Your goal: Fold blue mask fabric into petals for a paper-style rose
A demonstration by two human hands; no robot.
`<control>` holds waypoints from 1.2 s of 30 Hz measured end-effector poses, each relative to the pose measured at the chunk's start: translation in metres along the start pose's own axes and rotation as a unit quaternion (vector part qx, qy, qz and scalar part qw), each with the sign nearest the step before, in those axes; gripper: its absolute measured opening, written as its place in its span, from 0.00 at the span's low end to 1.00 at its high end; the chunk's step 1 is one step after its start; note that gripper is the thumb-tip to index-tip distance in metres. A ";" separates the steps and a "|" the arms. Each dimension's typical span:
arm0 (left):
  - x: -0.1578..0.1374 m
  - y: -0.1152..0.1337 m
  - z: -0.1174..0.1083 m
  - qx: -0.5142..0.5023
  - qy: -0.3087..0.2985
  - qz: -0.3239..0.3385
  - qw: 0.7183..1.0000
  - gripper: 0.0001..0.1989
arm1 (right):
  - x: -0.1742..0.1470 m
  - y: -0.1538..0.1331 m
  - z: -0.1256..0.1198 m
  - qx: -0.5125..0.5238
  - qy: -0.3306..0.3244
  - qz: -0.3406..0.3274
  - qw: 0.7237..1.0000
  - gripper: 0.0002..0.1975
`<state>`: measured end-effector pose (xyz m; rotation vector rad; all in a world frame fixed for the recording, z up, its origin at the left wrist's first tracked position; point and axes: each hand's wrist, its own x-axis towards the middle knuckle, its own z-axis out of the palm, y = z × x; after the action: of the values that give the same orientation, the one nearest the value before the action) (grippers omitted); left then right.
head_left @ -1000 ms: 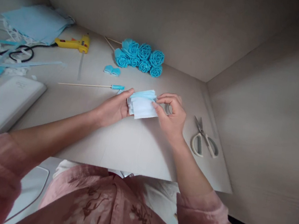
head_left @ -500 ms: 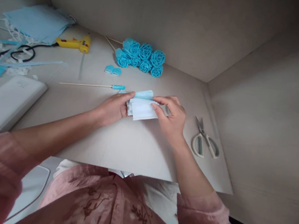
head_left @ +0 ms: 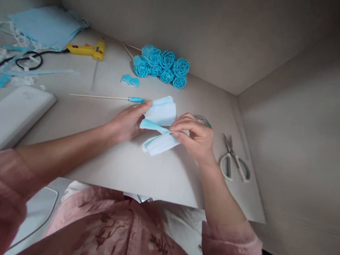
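Note:
My left hand (head_left: 130,121) pinches a small stack of pale blue and white mask fabric pieces (head_left: 161,111) between thumb and fingers. Fingertips of my right hand (head_left: 194,136) are closed on other mask fabric pieces (head_left: 160,144), which hang below the stack with a brighter blue fold on top. A thin wooden stick (head_left: 101,97) with a blue wrapped tip (head_left: 136,99) lies just beyond my left hand. Partly hidden behind my right hand is a round, ring-like object (head_left: 203,120) with a green edge.
Blue fabric roses (head_left: 166,65) lie at the back, with small cut petals (head_left: 130,80) in front. A yellow glue gun (head_left: 87,51), a mask stack (head_left: 45,25) and a white power bank (head_left: 10,115) are leftward. Scissors (head_left: 234,158) lie right, near the cardboard wall (head_left: 297,141).
The fabric pieces have been parted: my right hand has drawn some down and away from the stack in my left hand. The blue fold now shows between them.

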<state>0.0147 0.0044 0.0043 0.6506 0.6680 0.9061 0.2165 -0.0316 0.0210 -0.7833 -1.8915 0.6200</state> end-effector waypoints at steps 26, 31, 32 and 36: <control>0.002 -0.010 -0.002 0.045 -0.068 0.049 0.996 0.17 | -0.003 0.009 -0.002 -0.062 0.124 0.127 0.982 0.14; 0.005 -0.015 -0.006 0.050 -0.106 0.056 0.992 0.19 | -0.001 0.006 -0.001 -0.097 0.131 0.128 0.978 0.14; 0.005 -0.015 -0.006 0.052 -0.109 0.055 0.991 0.20 | -0.001 0.004 -0.001 -0.101 0.130 0.124 0.979 0.13; 0.004 -0.014 -0.006 0.059 -0.115 0.048 0.990 0.19 | 0.001 0.001 -0.002 -0.114 0.129 0.116 0.978 0.11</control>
<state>0.0194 0.0027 -0.0109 0.8853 0.4889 0.8678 0.2180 -0.0304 0.0215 -1.1862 -1.6620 0.4219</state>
